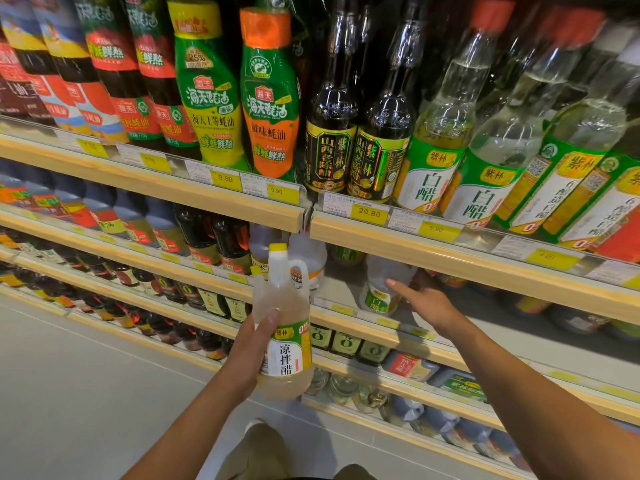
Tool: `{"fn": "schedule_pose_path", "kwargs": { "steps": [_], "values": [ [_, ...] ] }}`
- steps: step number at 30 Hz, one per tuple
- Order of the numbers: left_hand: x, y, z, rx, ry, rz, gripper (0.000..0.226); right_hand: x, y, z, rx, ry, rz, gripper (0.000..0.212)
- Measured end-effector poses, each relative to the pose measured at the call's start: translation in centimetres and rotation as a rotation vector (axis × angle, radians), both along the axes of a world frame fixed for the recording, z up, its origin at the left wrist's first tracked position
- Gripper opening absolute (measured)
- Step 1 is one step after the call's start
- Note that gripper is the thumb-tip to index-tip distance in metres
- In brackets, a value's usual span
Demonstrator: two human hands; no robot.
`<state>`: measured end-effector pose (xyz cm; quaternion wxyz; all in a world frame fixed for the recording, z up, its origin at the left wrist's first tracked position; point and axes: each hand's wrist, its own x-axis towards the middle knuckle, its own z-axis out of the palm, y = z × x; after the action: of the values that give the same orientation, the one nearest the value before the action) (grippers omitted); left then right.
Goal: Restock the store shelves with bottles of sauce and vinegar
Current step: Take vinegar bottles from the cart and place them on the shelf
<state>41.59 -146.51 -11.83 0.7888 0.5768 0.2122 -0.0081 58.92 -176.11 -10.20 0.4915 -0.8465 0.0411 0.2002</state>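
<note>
My left hand [252,344] grips a large jug of pale yellow vinegar [284,327] with a yellow cap and a white and green label, holding it upright in front of the second shelf [349,318]. My right hand [426,306] reaches into that shelf, and its thumb and fingers touch a clear white vinegar jug [379,289] standing there. The fingers on the jug's far side are hidden. Two more pale jugs [308,258] stand behind the one I hold.
The top shelf [450,244] carries oyster sauce squeeze bottles [266,95], dark vinegar bottles [356,133] and clear white vinegar bottles [460,140], with yellow price tags [369,213] along the rail. Lower shelves hold dark soy sauce bottles [214,237]. A grey floor [86,393] lies at the left.
</note>
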Motion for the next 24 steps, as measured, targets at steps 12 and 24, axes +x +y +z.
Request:
{"fn": "schedule_pose_path", "kwargs": {
  "steps": [12,24],
  "values": [
    [-0.2,0.5,0.1,0.011,-0.039,-0.005,0.08,0.5,3.5,-0.2,0.108,-0.008,0.095,0.088],
    [-0.6,1.5,0.0,0.038,-0.057,-0.002,0.079,0.7,7.8,-0.3,0.122,-0.098,0.173,0.108]
  ]
}}
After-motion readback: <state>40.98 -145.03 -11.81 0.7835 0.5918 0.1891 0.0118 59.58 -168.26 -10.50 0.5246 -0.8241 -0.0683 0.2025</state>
